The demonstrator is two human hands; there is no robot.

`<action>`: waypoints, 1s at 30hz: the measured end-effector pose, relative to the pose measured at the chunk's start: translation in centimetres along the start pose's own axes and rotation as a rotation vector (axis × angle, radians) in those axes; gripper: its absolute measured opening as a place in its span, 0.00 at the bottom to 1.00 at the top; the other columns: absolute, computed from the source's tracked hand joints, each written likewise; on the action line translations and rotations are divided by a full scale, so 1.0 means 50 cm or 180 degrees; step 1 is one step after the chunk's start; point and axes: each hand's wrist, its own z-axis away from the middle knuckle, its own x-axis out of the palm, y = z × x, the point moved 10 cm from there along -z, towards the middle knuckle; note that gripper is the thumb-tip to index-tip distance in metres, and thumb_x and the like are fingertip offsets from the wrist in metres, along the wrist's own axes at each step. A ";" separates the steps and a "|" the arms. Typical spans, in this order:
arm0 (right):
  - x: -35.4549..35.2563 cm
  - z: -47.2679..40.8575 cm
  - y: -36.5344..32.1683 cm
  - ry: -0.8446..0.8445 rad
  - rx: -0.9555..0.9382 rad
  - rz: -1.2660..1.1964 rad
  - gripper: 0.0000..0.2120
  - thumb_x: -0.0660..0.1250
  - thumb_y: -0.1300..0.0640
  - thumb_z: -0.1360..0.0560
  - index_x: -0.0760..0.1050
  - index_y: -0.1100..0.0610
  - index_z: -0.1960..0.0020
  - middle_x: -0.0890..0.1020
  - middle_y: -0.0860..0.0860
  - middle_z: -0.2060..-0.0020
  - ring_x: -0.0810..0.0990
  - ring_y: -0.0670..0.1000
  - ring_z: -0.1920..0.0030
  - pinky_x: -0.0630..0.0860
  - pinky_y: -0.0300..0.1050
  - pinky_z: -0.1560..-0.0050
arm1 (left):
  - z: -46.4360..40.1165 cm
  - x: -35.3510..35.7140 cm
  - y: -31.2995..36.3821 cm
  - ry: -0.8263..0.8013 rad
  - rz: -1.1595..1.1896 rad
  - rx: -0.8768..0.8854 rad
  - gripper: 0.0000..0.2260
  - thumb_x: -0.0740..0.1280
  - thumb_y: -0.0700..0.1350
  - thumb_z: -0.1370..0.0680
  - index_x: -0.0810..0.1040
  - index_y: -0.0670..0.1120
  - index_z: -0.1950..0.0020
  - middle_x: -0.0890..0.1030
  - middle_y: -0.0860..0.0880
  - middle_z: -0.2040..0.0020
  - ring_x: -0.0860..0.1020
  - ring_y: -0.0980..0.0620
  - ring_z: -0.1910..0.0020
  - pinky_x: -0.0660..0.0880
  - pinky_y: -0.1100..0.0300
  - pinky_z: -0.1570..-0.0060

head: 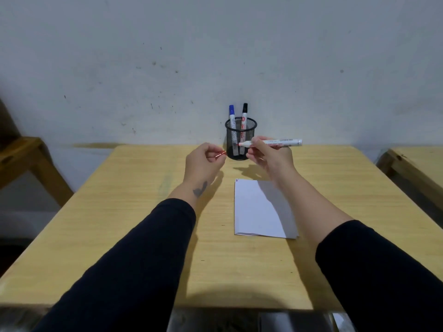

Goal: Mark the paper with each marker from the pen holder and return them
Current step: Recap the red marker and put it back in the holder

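A black mesh pen holder (pixel 240 140) stands at the table's far edge by the wall, with a blue-capped marker (pixel 231 113) and a black-capped marker (pixel 244 111) upright in it. My right hand (pixel 268 155) holds an uncapped red marker (pixel 278 142) level in the air, red tip pointing left, just in front of the holder. My left hand (pixel 205 160) pinches the red cap (pixel 221 155) a short way left of that tip. A white sheet of paper (pixel 262 208) lies flat on the table below my right forearm, with a small red mark at its top left corner.
The light wooden table (pixel 119 212) fills the view; its near edge runs along the bottom. A wooden bench or stool (pixel 26 152) stands at the left and another wooden table (pixel 417 164) at the right. A grey wall backs the scene.
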 end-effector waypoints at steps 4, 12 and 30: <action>0.045 0.001 -0.090 -0.0280 -0.0270 -0.0092 0.05 0.71 0.67 0.28 0.76 0.61 0.57 0.82 0.56 0.63 0.83 0.51 0.63 0.81 0.47 0.46 | -0.031 -0.024 0.078 0.0036 0.0440 0.0256 0.06 0.71 0.41 0.26 0.81 0.45 0.49 0.80 0.56 0.60 0.77 0.59 0.59 0.73 0.74 0.59; 0.089 0.041 -0.181 -0.0572 -0.0454 0.0083 0.07 0.70 0.71 0.29 0.74 0.63 0.56 0.80 0.59 0.58 0.83 0.55 0.57 0.81 0.47 0.45 | -0.044 -0.044 0.149 -0.0047 0.0486 0.0572 0.05 0.68 0.39 0.24 0.82 0.48 0.52 0.83 0.51 0.55 0.80 0.55 0.54 0.75 0.65 0.49; 0.096 0.057 -0.136 -0.0672 -0.0212 -0.0033 0.11 0.72 0.70 0.30 0.74 0.63 0.51 0.81 0.57 0.58 0.83 0.53 0.57 0.82 0.43 0.49 | -0.003 -0.026 0.175 0.0063 0.0343 0.0700 0.06 0.67 0.38 0.25 0.83 0.47 0.54 0.81 0.52 0.61 0.77 0.55 0.60 0.76 0.61 0.55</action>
